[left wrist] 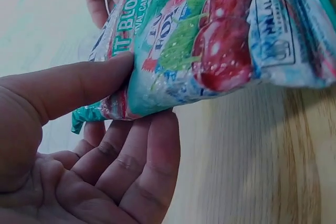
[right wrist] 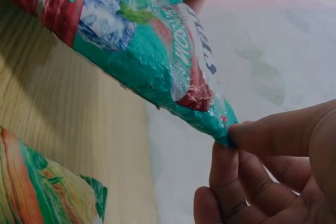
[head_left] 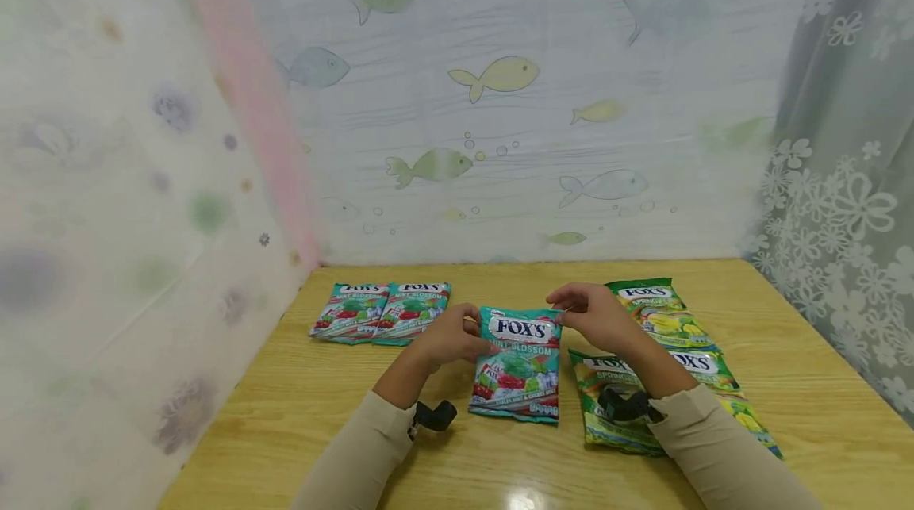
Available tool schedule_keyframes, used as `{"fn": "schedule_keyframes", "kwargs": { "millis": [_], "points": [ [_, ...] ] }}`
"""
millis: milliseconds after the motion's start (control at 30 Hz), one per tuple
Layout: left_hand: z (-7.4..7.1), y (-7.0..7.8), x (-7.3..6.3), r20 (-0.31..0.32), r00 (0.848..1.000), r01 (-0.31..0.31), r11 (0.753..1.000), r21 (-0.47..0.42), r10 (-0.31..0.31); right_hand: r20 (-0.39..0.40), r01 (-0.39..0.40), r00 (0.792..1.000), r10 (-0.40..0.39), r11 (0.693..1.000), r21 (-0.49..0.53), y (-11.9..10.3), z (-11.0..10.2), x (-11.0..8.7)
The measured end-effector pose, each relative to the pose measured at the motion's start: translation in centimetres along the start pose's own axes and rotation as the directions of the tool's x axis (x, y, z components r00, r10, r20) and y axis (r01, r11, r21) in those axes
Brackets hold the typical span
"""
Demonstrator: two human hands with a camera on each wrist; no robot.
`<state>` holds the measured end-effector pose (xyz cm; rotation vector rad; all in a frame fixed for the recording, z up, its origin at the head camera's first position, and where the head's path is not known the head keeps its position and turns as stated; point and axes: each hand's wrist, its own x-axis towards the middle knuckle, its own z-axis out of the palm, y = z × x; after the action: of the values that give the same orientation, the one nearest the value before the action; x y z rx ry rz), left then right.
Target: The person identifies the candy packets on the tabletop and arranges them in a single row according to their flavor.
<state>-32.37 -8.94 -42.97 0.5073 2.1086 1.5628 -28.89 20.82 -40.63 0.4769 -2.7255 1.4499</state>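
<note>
A teal Fox's Mint Blossom candy bag (head_left: pixel 520 371) is in the middle of the table, its front facing up. My left hand (head_left: pixel 453 335) grips its left side, thumb on the front and fingers beneath, as the left wrist view shows. At the bag's upper right corner, my right hand (head_left: pixel 596 316) pinches the edge between thumb and forefinger. In the right wrist view the candy bag (right wrist: pixel 142 61) slants, its pinched corner lifted off the wood.
Two more Mint Blossom bags (head_left: pixel 412 312) lie overlapping at the back left. Several green-yellow Fox's bags (head_left: pixel 660 312) lie at the right, partly under my right forearm. Fish-patterned sheeting (head_left: pixel 500 137) hangs behind the wooden table (head_left: pixel 286 431).
</note>
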Motion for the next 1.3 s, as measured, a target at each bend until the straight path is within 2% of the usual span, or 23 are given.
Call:
{"fn": "schedule_keyframes", "kwargs": {
  "millis": [133,267,333,433,500,600,833,1033,1200,1300],
  "points": [
    [-0.1,0.2,0.1,-0.003,1.000,-0.025,1.000,-0.017,0.025,0.010,-0.035,0.999,0.035,0.999,0.039,0.0,0.1,0.1],
    [-0.2,0.4,0.0,-0.039,0.998,-0.047,0.999,0.007,0.048,0.110,-0.114,0.990,0.093,0.973,0.200,0.3,0.2,0.1],
    [-0.4,0.4,0.0,-0.067,0.996,-0.055,0.998,0.027,0.057,0.194,-0.176,0.973,0.121,0.939,0.296,0.6,0.5,0.2],
    [-0.6,0.3,-0.1,-0.102,0.993,-0.061,0.997,0.052,0.066,0.305,-0.238,0.944,0.126,0.901,0.364,0.9,1.3,0.1],
    [-0.6,0.2,-0.1,-0.121,0.990,-0.064,0.996,0.054,0.071,0.357,-0.259,0.927,0.117,0.887,0.381,1.0,1.8,0.1],
    [-0.6,0.1,-0.1,-0.140,0.987,-0.072,0.996,0.060,0.080,0.389,-0.273,0.914,0.115,0.884,0.380,1.1,2.4,0.0],
    [-0.8,0.0,0.3,-0.161,0.982,-0.091,0.995,0.051,0.098,0.352,-0.286,0.921,0.165,0.901,0.326,0.9,3.1,0.0],
    [-0.8,-0.1,0.3,-0.167,0.981,-0.088,0.995,0.055,0.096,0.330,-0.253,0.934,0.140,0.909,0.331,0.8,3.1,0.0],
    [-0.8,-0.2,0.3,-0.124,0.988,-0.082,0.992,0.097,0.094,0.271,-0.183,0.956,0.113,0.950,0.252,0.8,2.6,0.0],
    [-0.8,-0.3,0.3,-0.093,0.991,-0.083,0.989,0.119,0.094,0.244,-0.153,0.965,0.098,0.964,0.217,0.8,2.4,0.0]
  ]
}}
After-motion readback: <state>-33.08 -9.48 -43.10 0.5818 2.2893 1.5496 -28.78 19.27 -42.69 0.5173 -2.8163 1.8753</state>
